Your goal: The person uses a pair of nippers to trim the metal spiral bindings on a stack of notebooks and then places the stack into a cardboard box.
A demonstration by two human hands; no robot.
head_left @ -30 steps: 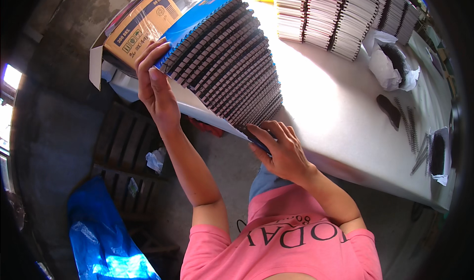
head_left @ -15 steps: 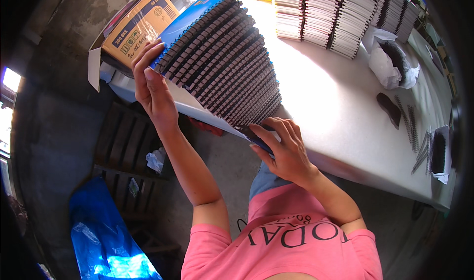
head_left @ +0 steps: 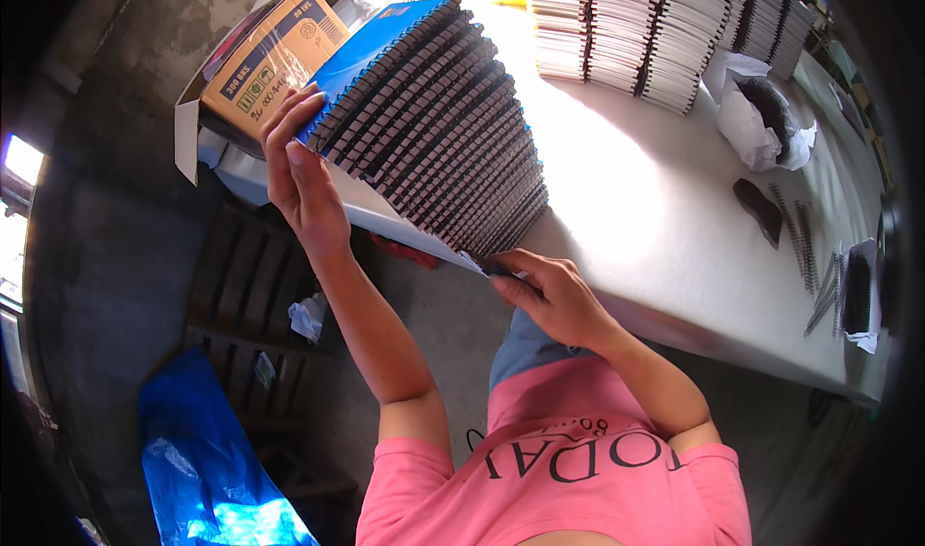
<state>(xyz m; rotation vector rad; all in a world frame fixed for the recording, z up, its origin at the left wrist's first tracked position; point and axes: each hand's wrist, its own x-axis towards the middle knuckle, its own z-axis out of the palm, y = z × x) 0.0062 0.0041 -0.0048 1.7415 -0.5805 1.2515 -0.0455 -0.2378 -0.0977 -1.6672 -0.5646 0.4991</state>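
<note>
The spiral-notebook stack (head_left: 434, 122) stood at the worktop's (head_left: 665, 266) near edge, a carton (head_left: 279, 59) crowding its left; the left grip (head_left: 308, 180) pinched its corner, the right grip (head_left: 561, 301) a dark item (head_left: 498, 266), kind unclear. Wire coils (head_left: 806, 247) lay near the right edge.

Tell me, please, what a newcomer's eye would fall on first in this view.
Probably the tall stack of spiral-bound notebooks, topped by a blue cover, just left of the upper middle, with the left hand at its upper corner and the right hand low by its base. Next might come the glaring light on the white table to its right, then the bright blue plastic sheet at lower left.
</note>
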